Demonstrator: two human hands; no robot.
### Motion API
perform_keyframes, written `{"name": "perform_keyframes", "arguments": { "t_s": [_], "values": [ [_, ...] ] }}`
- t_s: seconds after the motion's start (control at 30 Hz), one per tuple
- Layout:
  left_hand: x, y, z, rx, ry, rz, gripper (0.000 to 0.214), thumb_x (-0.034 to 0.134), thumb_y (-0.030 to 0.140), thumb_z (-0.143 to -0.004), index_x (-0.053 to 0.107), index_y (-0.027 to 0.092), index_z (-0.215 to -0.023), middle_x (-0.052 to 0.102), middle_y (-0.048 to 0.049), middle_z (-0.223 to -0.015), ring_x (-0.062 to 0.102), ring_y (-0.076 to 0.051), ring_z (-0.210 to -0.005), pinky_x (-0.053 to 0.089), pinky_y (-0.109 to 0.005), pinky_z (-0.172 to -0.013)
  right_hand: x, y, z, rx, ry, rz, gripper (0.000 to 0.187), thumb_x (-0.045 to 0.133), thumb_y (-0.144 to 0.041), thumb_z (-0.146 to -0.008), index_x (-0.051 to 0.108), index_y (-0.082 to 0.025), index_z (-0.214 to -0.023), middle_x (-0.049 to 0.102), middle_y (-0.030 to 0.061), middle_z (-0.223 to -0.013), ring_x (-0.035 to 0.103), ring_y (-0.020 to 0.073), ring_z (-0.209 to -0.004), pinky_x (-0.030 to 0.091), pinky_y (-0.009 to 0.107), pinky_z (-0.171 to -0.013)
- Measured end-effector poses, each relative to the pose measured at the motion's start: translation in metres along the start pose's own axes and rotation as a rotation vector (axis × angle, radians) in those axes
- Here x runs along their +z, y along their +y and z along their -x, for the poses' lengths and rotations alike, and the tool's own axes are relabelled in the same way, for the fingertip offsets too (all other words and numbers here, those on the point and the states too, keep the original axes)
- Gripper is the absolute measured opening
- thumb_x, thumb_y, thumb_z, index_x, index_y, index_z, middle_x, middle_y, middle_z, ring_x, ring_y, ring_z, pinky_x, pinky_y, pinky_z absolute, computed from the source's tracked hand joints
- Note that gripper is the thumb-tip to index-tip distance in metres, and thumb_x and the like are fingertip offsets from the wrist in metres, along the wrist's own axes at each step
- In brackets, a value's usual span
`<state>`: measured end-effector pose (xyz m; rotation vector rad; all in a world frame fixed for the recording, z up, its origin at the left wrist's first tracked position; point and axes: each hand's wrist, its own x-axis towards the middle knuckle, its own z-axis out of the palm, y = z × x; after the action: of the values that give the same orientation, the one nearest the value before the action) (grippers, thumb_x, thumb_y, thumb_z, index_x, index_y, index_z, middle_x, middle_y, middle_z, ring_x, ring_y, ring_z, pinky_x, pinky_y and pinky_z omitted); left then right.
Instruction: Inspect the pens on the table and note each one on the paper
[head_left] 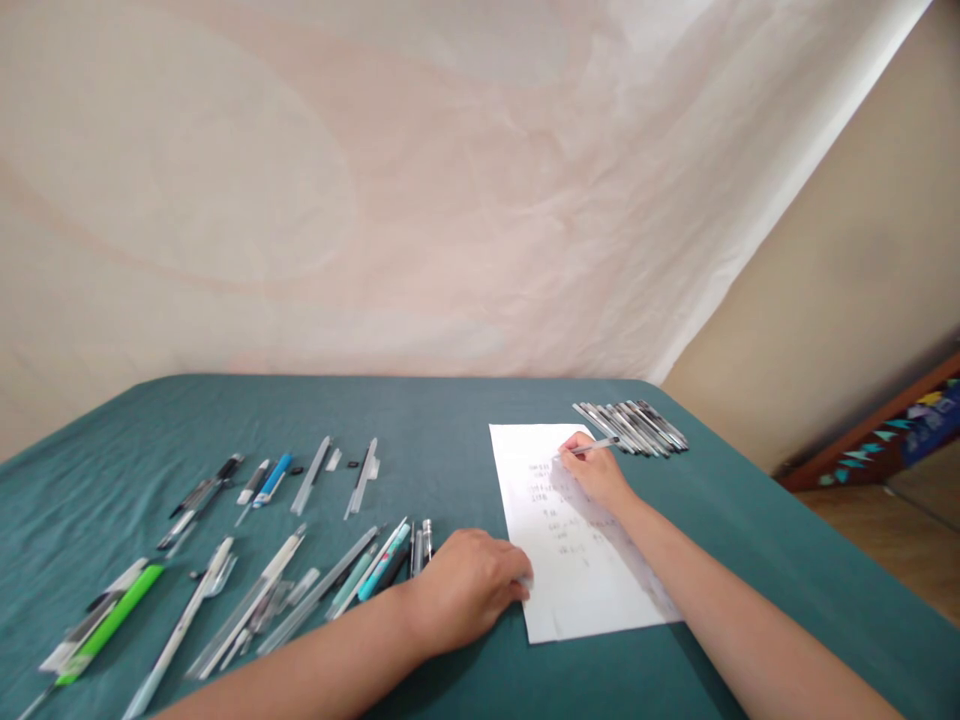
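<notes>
While my right hand (596, 470) is pinched on the pen (602, 445), the tip is down on the sheet (600, 600), near the top, level with the first line of marks. Fingers are clenched round the barrel. The pen lies low, back end pointing right.

Left hand (469, 590): fingers curled down, tips on the sheet's left edge, pinning it flat. Nothing grasped there that I can see.

Status, my read:
- The sheet lies on the teal tablecloth (420, 420), right of centre, slightly skewed.
- Several short lines of faint marks run down the upper and middle part, too blurred to read.
- The bottom strip is blank, so it's partly filled with room left.

Stock:
- A tight row of grey-and-black pens (634, 427) lies side by side just beyond the sheet's top right corner, near the held pen's back end. Touching or not, can't tell.
- Loose pens (262, 590) are spread out on my left, most well apart from the sheet.
- The green pen (112, 622) is near the front left edge and the blue pen (274, 480) is further back.
- A few clear ones lie just beside my left hand. Some look to be in parts, caps off, but I'm not sure.

Behind the table hangs a pale backdrop (375, 200).
</notes>
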<state>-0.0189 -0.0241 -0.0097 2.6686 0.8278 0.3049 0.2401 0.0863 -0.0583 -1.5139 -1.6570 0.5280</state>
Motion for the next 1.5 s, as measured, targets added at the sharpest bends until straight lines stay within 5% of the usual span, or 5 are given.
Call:
{"name": "perform_keyframes", "arguments": {
  "t_s": [1.5],
  "values": [
    [-0.0004, -0.0001, -0.0005, 0.005, -0.009, 0.006, 0.013, 0.048, 0.028, -0.092, 0.06, 0.023, -0.092, 0.069, -0.0001, -0.091, 0.064, -0.018, -0.082, 0.041, -0.027, -0.071, -0.001, 0.0013, 0.0007, 0.018, 0.053, 0.006, 0.012, 0.05, -0.027, -0.072, 0.057, -0.019, -0.067, 0.05, -0.003, -0.051, 0.045, 0.0123, -0.048, 0.03, 0.023, -0.046]
  ]
}}
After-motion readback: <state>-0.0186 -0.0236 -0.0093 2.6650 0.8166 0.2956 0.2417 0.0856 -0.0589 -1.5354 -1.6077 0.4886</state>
